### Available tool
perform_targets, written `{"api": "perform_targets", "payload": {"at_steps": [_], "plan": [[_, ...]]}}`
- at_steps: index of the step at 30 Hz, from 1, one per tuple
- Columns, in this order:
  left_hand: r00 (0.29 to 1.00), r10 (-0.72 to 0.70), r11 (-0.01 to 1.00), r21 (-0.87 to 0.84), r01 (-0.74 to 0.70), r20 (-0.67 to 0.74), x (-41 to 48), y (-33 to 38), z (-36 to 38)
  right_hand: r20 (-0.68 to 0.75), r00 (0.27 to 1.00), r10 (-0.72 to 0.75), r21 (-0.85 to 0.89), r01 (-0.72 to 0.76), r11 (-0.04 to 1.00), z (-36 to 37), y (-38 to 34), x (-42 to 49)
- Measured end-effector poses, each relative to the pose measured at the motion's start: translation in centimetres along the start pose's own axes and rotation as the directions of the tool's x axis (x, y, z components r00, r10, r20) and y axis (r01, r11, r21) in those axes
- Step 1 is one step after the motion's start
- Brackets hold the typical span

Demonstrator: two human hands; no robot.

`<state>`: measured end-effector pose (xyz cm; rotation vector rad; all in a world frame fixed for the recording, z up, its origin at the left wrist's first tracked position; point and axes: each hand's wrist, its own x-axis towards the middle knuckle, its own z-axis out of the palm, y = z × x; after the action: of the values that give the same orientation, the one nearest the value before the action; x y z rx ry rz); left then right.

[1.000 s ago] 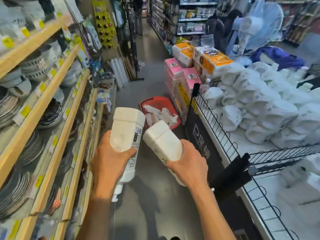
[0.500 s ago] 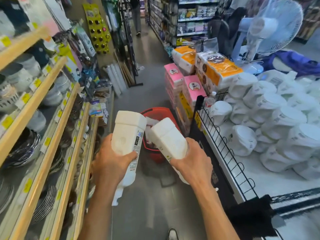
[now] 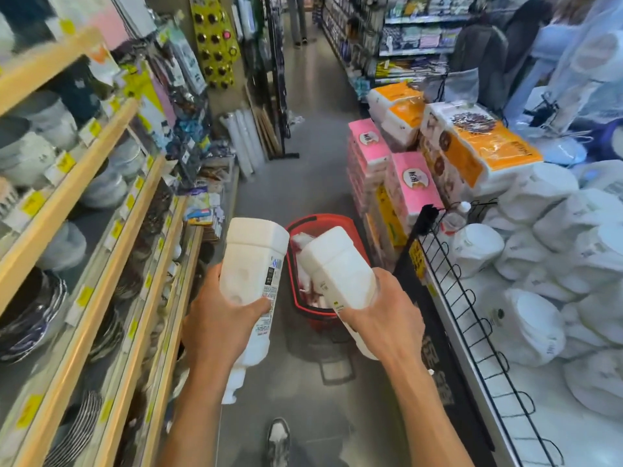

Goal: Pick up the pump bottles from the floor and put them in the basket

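The left bottle and the right bottle, both white pump bottles, are carried base forward and pump down, just short of the red basket on the aisle floor. The left hand and right hand each wrap one body. They look stiff, smooth and probably heavy: grip the waist, not the pump

Grey shop floor, red basket on it beside stacked tissue packs.
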<state>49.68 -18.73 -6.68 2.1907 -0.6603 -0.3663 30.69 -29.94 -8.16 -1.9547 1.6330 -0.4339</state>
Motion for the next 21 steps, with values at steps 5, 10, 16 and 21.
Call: {"api": "perform_targets", "payload": {"at_steps": [5, 10, 16, 21], "plan": [[1.000, -0.001, 0.998, -0.060, 0.002, 0.016, 6.2, -0.5, -0.6, -0.005, 1.000, -0.026, -0.028, 0.026, 0.999, 2.5, -4.6, 2.9], [1.000, -0.013, 0.991, -0.129, 0.015, 0.016, 13.3, -0.1, -1.8, -0.010, 0.999, -0.045, -0.015, 0.044, 0.999, 4.9, -9.2, 5.9], [0.999, 0.044, 0.987, -0.151, -0.046, -0.018, 19.8, -0.2, -1.4, -0.050, 0.998, -0.026, -0.050, 0.024, 0.998, 6.9, -12.2, 10.3], [0.998, 0.065, 0.988, -0.136, -0.068, -0.026, 24.2, 0.8, 0.4, -0.057, 0.998, -0.001, -0.008, 0.000, 1.000, 8.0, -13.0, 14.8]]}}
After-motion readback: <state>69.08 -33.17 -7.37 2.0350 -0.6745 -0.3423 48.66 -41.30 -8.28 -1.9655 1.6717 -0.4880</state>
